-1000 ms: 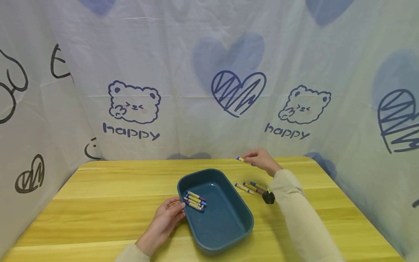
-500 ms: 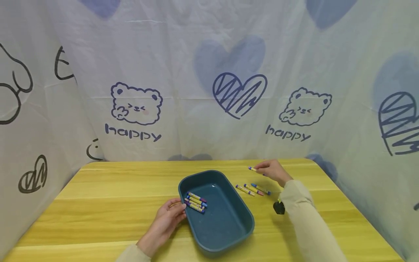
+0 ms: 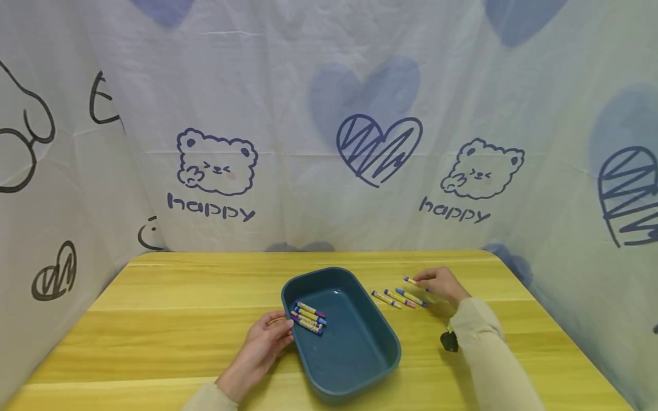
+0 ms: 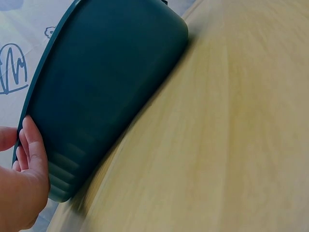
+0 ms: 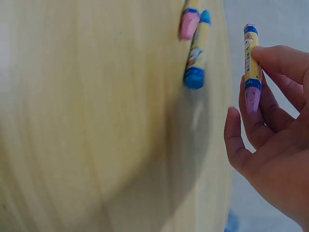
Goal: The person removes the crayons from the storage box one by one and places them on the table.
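Observation:
My left hand [image 3: 264,342] grips the left rim of a dark teal plastic tub [image 3: 354,381]. In the left wrist view its fingers [image 4: 34,145] lie along the tub's outer wall, with the thumb at the rim. Several yellow-wrapped crayons [image 3: 308,317] lie inside the tub at its left side. My right hand [image 3: 441,283] pinches a purple crayon [image 5: 252,67] between thumb and fingers, held above the table. Just left of that hand, three crayons lie roughly side by side on the wood: a blue one [image 3: 411,297], a pink one [image 3: 400,298] and a pale-tipped one [image 3: 386,299].
The wood-grain table [image 3: 180,319] reaches back to a white cloth [image 3: 298,188] printed with hearts and bears. More printed cloth hangs at both sides. A small black piece [image 3: 449,341] sits by the right sleeve.
My right hand has moved right and nearer to me with the purple crayon, uncovering the blue and pink crayons fully. The left hand and the tub have stayed in place.

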Demonstrator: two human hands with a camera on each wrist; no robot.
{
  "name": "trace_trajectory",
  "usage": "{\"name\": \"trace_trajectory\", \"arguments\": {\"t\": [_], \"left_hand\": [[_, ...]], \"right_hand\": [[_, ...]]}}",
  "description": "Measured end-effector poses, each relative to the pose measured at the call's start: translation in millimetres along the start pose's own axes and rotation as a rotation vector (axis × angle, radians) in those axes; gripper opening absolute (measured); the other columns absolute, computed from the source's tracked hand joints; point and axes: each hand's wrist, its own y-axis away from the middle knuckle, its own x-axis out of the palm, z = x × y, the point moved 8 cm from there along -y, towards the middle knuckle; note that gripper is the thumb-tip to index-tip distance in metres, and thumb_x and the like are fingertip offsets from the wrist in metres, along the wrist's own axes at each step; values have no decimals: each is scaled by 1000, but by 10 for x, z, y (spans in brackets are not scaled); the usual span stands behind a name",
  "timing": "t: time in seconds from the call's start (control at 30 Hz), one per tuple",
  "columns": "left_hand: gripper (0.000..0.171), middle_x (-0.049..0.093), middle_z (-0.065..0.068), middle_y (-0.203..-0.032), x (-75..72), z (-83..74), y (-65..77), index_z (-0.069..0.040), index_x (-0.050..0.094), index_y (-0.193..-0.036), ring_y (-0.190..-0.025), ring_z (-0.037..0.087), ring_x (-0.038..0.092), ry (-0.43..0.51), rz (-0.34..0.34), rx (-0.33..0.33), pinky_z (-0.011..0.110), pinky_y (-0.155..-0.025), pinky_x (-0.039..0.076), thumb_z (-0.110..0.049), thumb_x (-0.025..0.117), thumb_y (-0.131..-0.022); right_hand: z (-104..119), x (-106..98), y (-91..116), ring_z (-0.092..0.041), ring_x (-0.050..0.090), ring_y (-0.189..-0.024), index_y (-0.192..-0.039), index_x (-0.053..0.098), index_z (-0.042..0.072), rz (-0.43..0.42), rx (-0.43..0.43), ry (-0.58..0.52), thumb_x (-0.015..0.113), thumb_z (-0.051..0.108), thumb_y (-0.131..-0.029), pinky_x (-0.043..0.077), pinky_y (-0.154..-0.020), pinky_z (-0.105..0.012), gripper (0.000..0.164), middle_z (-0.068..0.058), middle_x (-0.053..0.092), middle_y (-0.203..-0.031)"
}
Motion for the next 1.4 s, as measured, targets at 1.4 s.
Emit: {"name": "trace_trajectory", "arguments": {"t": [1.4], "left_hand": [[28,59,3,-85,-9,8,1,5,42,-115,-71,11,57,0,-3,-5,22,-69,52,7,54,-89]], "right_hand": [[-298,72,76,-35,59,-97,-103,71,-3,-54,45,18,66,7,-89,51,-79,-44,18,-21,66,-105]]}}
